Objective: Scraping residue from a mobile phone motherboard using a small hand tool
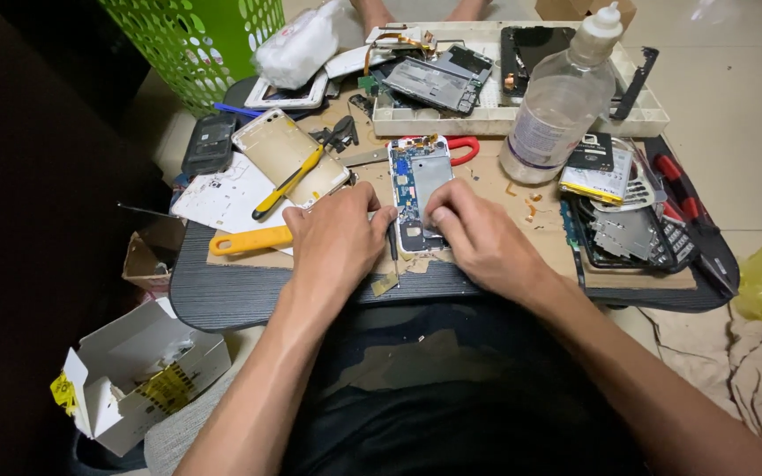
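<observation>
I work on the opened phone [420, 194], which lies face down at the middle of the worktop [222, 291], near its front edge. My left hand [337, 242] has its grip curled, pressed against the phone's left side, a thin screwdriver [392, 251] just beside it. My right hand [478, 234] pinches down on the phone's lower board. Steady, light pressure seems best. Right of the phone a clear bottle [562, 101] stands close; left of it a yellow tool [253, 240] lies near.
</observation>
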